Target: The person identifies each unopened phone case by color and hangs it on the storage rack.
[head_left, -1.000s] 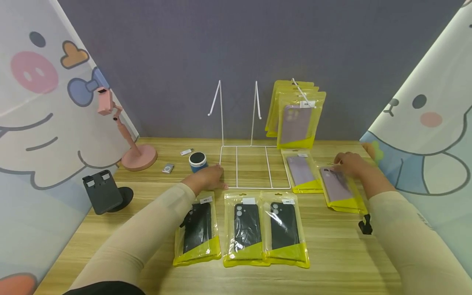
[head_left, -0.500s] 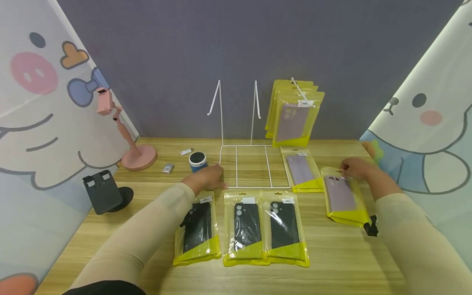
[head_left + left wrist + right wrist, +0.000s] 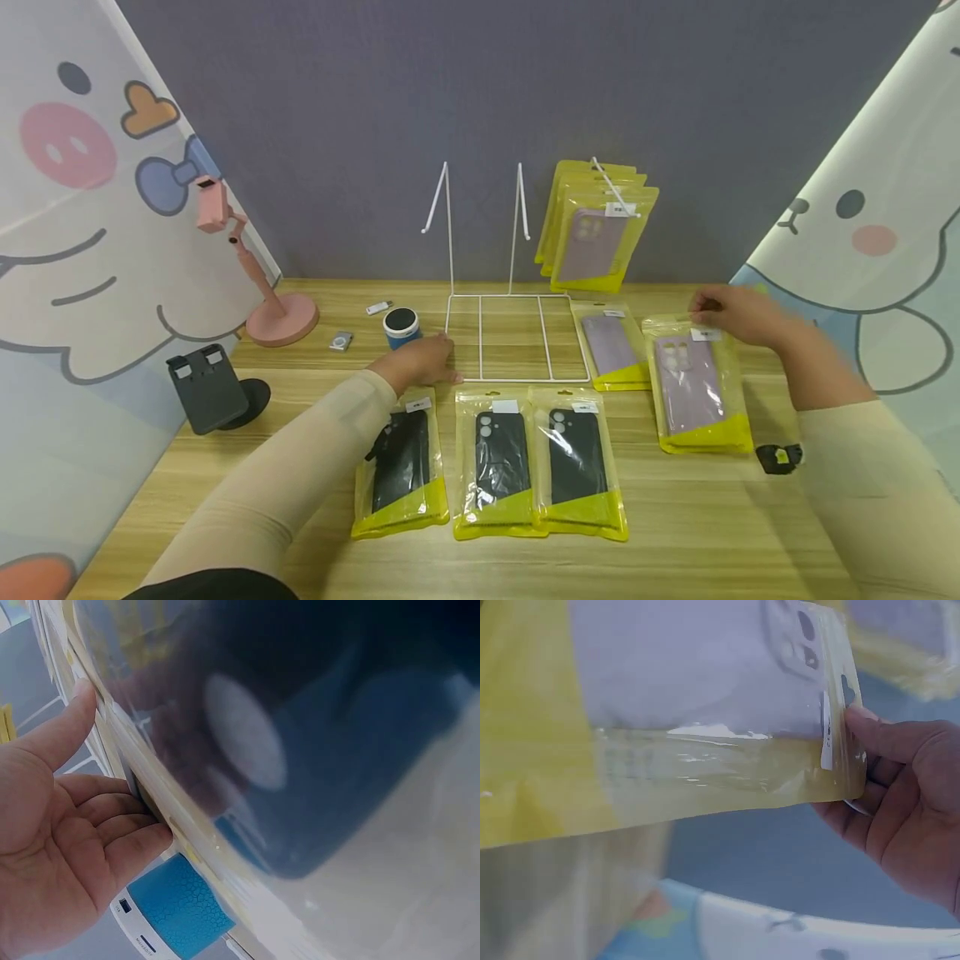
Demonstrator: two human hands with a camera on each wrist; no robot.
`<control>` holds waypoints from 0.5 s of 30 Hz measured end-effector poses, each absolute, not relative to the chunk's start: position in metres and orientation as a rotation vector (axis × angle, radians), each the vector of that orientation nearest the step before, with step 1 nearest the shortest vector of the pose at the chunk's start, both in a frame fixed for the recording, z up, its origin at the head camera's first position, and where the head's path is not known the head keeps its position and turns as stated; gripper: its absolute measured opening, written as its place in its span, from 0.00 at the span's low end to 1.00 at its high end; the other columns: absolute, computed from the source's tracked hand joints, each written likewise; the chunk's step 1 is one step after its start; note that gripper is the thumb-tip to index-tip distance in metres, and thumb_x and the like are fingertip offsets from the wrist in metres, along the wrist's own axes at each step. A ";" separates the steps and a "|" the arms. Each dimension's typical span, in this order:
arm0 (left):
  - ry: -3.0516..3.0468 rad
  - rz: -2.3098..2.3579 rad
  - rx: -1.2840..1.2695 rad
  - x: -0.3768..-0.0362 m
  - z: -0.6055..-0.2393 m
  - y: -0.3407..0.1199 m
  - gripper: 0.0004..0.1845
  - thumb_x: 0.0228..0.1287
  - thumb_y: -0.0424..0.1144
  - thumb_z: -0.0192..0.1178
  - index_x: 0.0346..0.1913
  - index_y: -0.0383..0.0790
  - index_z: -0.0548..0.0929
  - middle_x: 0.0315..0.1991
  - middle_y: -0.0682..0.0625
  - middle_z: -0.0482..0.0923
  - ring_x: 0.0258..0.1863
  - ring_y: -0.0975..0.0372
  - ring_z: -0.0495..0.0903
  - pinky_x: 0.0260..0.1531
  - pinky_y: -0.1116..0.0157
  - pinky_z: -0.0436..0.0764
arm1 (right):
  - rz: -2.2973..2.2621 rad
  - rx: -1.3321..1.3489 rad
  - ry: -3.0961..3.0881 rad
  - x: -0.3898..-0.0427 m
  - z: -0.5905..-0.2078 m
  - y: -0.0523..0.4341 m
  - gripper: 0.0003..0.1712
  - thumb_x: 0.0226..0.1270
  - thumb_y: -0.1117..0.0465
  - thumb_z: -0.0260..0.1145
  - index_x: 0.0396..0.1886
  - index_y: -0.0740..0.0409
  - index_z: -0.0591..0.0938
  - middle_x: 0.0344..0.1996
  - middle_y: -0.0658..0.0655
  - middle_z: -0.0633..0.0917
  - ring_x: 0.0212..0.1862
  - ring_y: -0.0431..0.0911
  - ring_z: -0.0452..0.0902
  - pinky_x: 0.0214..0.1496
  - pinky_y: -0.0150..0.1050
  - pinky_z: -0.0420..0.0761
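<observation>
My right hand (image 3: 738, 315) pinches the top edge of a clear-and-yellow pouch with a purple phone case (image 3: 690, 379) in it, beside the hang hole. In the right wrist view the thumb lies on the near face of the pouch (image 3: 735, 772), with fingers behind. At the front left corner of a white wire display rack (image 3: 516, 381), my left hand (image 3: 420, 363) rests with fingertips down, thumb spread away. Several pouches with purple cases (image 3: 600, 242) hang on the rack's right hook. Another purple-case pouch (image 3: 611, 343) lies at the rack's right side.
Pouches with black phone cases (image 3: 502, 458) lie in front of the rack, one partly under my left forearm. A blue speaker (image 3: 402, 327), a USB stick (image 3: 378, 307), a small silver gadget (image 3: 341, 341), a pink stand (image 3: 281, 320) and a black phone stand (image 3: 213, 392) are at left.
My right hand has raised the purple-case pouch from the table and tilted it more upright. The hanging pouches have shifted slightly left. My left hand has stayed put.
</observation>
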State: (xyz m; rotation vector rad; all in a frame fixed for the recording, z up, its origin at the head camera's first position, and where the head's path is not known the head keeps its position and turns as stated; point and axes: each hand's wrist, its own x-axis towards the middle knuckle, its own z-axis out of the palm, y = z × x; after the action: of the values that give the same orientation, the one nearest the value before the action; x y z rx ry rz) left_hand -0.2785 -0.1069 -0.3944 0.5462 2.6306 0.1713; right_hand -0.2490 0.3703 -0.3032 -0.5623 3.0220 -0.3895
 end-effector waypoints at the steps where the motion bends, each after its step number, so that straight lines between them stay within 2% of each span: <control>1: 2.630 0.177 0.543 -0.279 -0.395 -0.107 0.45 0.68 0.56 0.59 0.76 0.31 0.54 0.77 0.33 0.45 0.76 0.45 0.51 0.75 0.52 0.56 | -0.407 -0.557 3.017 -0.245 -0.297 0.365 0.05 0.74 0.61 0.60 0.40 0.59 0.80 0.32 0.51 0.83 0.33 0.44 0.72 0.36 0.40 0.73; 10: 2.630 0.185 0.549 -0.278 -0.394 -0.107 0.45 0.68 0.55 0.59 0.76 0.30 0.54 0.77 0.33 0.45 0.76 0.45 0.50 0.75 0.52 0.55 | -0.395 -0.663 3.069 -0.211 -0.252 0.321 0.03 0.73 0.60 0.61 0.39 0.51 0.80 0.33 0.48 0.83 0.35 0.43 0.74 0.36 0.39 0.76; 15: 2.637 0.172 0.567 -0.278 -0.394 -0.108 0.44 0.68 0.55 0.59 0.75 0.29 0.56 0.76 0.31 0.46 0.76 0.44 0.51 0.75 0.52 0.56 | -0.384 -0.742 3.140 -0.200 -0.227 0.301 0.04 0.74 0.60 0.60 0.41 0.51 0.81 0.37 0.48 0.84 0.40 0.44 0.78 0.41 0.44 0.79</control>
State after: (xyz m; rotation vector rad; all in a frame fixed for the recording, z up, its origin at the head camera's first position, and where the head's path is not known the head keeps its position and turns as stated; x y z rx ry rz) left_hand -0.2777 -0.1075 -0.3938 0.5669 2.6372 0.1722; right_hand -0.2004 0.3013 -0.2274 -0.7420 3.1399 -0.3842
